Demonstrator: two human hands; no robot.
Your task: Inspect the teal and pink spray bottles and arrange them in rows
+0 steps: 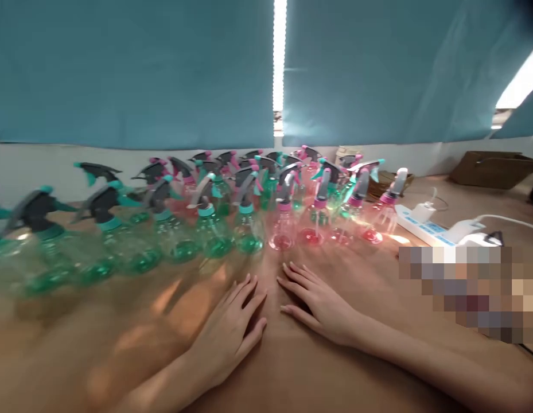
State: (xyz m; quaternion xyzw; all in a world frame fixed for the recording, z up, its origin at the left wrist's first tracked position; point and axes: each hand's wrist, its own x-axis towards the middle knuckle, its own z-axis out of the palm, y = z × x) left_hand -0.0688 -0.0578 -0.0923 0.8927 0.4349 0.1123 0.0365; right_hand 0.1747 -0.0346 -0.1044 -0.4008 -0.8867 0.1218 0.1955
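From the head camera I see both bare hands lying palm-down on the brown tabletop (277, 367), the left hand (232, 324) and the right hand (322, 301) angled toward each other, fingers loosely spread and gripping nothing. Just beyond the fingertips, well within my reach, stand the spray bottles: the green spray bottle (250, 234) is ahead of the left hand, and the pink spray bottle (282, 229) beside it is ahead of the right, neither being touched. I'd expect either one to be light, with a thin, smooth body that could slip or dent under a hard squeeze, and a stiffer head that makes it top-heavy; I can't tell whether there is liquid inside. I would take hold around the neck just below the collar, clear of the trigger. Both look see-through and upright, with a deeper tint pooling at the base; the green one has a teal collar, the pink one a pink collar, both under dark grey trigger heads. More bottles crowd alongside and behind, those at far left blurred, and a white power strip (436, 229) lies off to the right.
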